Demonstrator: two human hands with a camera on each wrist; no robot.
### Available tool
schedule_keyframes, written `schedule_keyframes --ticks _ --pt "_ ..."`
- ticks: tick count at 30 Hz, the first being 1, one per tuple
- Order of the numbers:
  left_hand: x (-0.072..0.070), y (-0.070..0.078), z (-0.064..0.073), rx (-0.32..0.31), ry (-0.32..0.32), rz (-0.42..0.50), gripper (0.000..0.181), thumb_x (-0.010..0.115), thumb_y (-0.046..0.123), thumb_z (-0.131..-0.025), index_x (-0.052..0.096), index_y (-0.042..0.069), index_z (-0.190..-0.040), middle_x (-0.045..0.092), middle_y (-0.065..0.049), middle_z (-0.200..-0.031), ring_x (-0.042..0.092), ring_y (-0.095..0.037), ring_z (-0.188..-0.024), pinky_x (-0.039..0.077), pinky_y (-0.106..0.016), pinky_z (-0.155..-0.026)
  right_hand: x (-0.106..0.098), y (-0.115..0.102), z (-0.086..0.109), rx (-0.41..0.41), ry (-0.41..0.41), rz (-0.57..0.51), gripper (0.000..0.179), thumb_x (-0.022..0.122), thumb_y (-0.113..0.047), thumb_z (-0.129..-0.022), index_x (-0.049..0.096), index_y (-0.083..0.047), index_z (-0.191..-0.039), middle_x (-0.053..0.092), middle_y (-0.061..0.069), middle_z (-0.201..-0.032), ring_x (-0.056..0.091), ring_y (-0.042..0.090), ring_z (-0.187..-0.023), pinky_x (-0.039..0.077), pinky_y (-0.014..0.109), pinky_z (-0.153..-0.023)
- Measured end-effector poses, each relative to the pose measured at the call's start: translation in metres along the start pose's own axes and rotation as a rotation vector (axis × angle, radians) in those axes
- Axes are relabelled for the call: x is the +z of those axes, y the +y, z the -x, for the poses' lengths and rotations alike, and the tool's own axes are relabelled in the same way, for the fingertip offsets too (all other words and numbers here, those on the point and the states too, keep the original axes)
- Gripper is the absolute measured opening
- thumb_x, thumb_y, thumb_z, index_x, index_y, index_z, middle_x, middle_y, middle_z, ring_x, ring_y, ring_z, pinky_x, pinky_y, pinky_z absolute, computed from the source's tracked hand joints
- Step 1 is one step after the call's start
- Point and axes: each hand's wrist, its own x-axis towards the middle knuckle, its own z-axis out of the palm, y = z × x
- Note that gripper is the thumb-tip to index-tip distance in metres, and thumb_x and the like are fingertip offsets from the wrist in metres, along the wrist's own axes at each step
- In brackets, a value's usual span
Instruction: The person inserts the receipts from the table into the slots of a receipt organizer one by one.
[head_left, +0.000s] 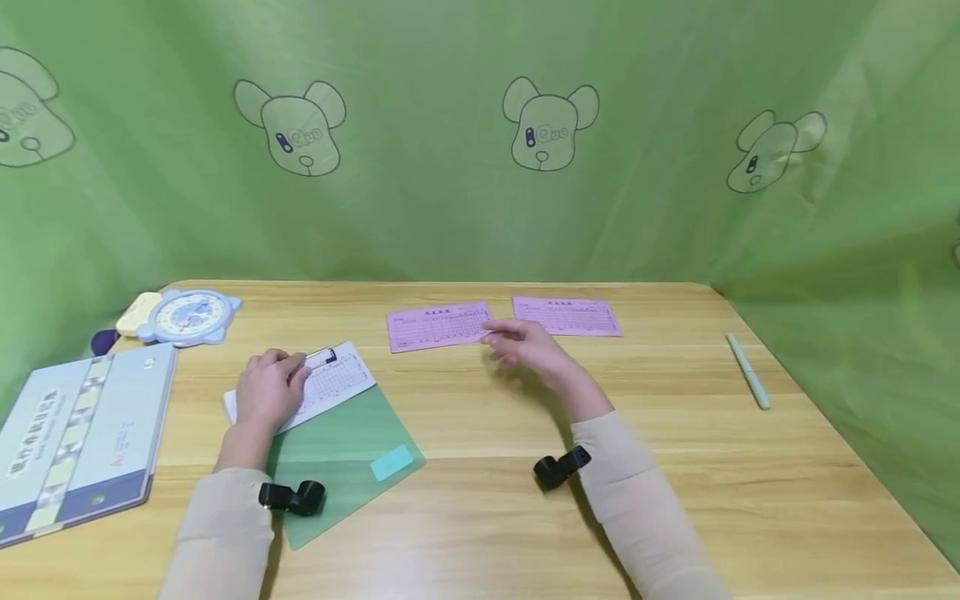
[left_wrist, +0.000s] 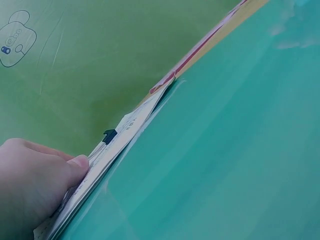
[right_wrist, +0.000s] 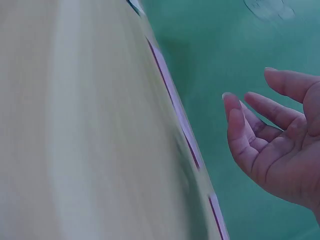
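Note:
My left hand (head_left: 266, 387) is on a stack of white printed forms (head_left: 337, 385), its thumb beside a black binder clip (head_left: 321, 358) with a wire handle. In the left wrist view the thumb lies on top of the stack, the other fingers partly hidden behind it. Beneath the forms is a green translucent folder (head_left: 345, 467) with a light blue label (head_left: 392, 462). My right hand (head_left: 528, 346) hovers with loosely bent fingers and holds nothing. Its fingertips overlap the edge of one pink form (head_left: 438, 327) in the head view; a second pink form (head_left: 567, 317) lies to the right.
Far left lies a large pale blue binder (head_left: 90, 442). Behind it are a blue clock-shaped toy (head_left: 191, 317) and a cream-coloured object (head_left: 138, 312). A pale green pen (head_left: 748, 371) lies near the table's right edge. Green curtain (head_left: 450, 208) surrounds the wooden table (head_left: 525, 533).

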Motion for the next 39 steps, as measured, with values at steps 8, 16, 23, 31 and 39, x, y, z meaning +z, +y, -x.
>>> schedule_keyframes --ticks 8,16,23,31,39 --pt "0.001 0.001 0.000 -0.001 0.002 0.014 0.031 0.052 0.017 -0.085 0.057 -0.002 -0.109 0.050 -0.021 -0.099 0.042 -0.036 -0.090 0.033 -0.048 -0.078 -0.052 0.014 0.001 0.019 0.215 -0.003 0.047 0.054 -0.006 -0.083 0.037 0.006 -0.125 0.044 0.026 -0.116 0.047 0.036 -0.098 0.036 0.045 -0.086" --pt "0.002 0.001 -0.001 -0.005 0.017 0.014 0.030 0.053 0.017 -0.085 0.058 -0.001 -0.109 0.051 -0.020 -0.099 0.043 -0.035 -0.089 0.034 -0.047 -0.076 -0.097 0.031 0.000 0.044 0.388 0.100 0.049 0.051 -0.006 -0.085 0.032 0.007 -0.128 0.043 0.023 -0.114 0.047 0.033 -0.093 0.039 0.043 -0.082" --pt "0.003 -0.001 -0.001 -0.012 0.017 0.016 0.030 0.053 0.018 -0.085 0.058 0.000 -0.109 0.051 -0.019 -0.099 0.043 -0.035 -0.089 0.033 -0.047 -0.076 -0.130 0.038 -0.003 0.143 0.440 0.139 0.059 0.054 -0.009 -0.083 0.024 0.002 -0.133 0.032 0.024 -0.126 0.037 0.034 -0.108 0.030 0.039 -0.093" --pt "0.005 -0.003 -0.001 -0.013 0.022 0.021 0.030 0.053 0.018 -0.085 0.058 -0.001 -0.108 0.051 -0.019 -0.099 0.043 -0.034 -0.089 0.034 -0.047 -0.076 -0.149 0.047 -0.009 0.255 0.489 0.204 0.063 0.055 -0.011 -0.082 0.022 0.002 -0.134 0.030 0.026 -0.128 0.037 0.032 -0.107 0.033 0.035 -0.091" --pt "0.005 -0.003 -0.002 -0.021 0.020 0.027 0.030 0.053 0.018 -0.085 0.058 0.000 -0.108 0.052 -0.019 -0.099 0.043 -0.034 -0.089 0.033 -0.046 -0.076 -0.154 0.052 -0.008 0.344 0.505 0.376 0.065 0.056 -0.017 -0.081 0.022 0.004 -0.133 0.028 0.027 -0.130 0.029 0.040 -0.114 0.023 0.044 -0.095"
